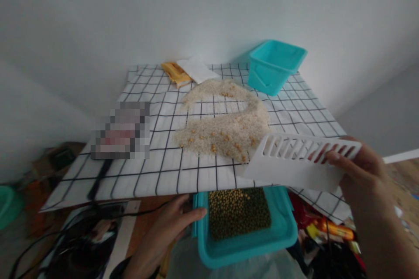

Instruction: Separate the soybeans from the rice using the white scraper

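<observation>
My left hand (173, 224) grips the left side of a teal plastic tub (248, 250), its thumb on the rim and its other fingers partly hidden. Small round brownish-green beans (238, 218) lie inside the tub, which sits just below the table's front edge. A flat white plastic scraper (291, 172) with a row of slanted slots is in my right hand (365, 165), pinched at its right end. The scraper is tilted over the table's front right edge. Near its left end, pale grain (225, 126) mixed with yellow-orange pieces is spread in a curved heap.
A checked cloth (157, 170) covers the table (127, 185). At the back stand a teal bucket (275, 69), a yellow packet (176, 73) and a white sheet (198, 69). A blurred-out device (119, 130) with a cable lies left. Assorted clutter sits below the table.
</observation>
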### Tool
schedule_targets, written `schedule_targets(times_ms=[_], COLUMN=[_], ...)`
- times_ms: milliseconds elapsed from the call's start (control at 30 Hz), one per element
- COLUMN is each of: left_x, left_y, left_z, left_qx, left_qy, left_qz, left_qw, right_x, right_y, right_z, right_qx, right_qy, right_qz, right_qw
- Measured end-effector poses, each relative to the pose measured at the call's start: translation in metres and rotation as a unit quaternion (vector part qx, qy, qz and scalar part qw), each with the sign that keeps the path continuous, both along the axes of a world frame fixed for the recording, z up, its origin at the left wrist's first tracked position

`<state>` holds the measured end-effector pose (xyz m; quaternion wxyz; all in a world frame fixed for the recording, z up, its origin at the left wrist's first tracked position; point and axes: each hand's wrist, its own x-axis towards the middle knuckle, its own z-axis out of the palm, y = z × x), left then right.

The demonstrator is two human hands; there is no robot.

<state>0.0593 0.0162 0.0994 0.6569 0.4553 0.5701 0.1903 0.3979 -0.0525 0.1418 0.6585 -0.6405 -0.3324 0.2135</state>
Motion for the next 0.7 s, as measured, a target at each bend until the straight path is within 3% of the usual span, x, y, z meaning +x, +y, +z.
schedule_targets(times_ms=[233,533,700], left_x=[0.002,-0.004,-0.005], left_y=[-0.002,0.002,-0.001], left_z=[0.005,-0.008,-0.005], left_qx=[-0.012,-0.024,-0.027], left_qy=[-0.001,0.021,0.032], left_qz=[0.008,0.024,0.021], left_qw=[1.0,0.999,0.999], right_x=[-0.006,-0.001,-0.002], right_y=[0.013,0.028,0.035], right_z=[0.006,0.001,-0.004], right_qx=[0.042,0.07,0.07], right_qy=[0.048,0.045,0.039], right_qz=[-0.039,-0.073,-0.066], right_qw=[0.997,0.994,0.995])
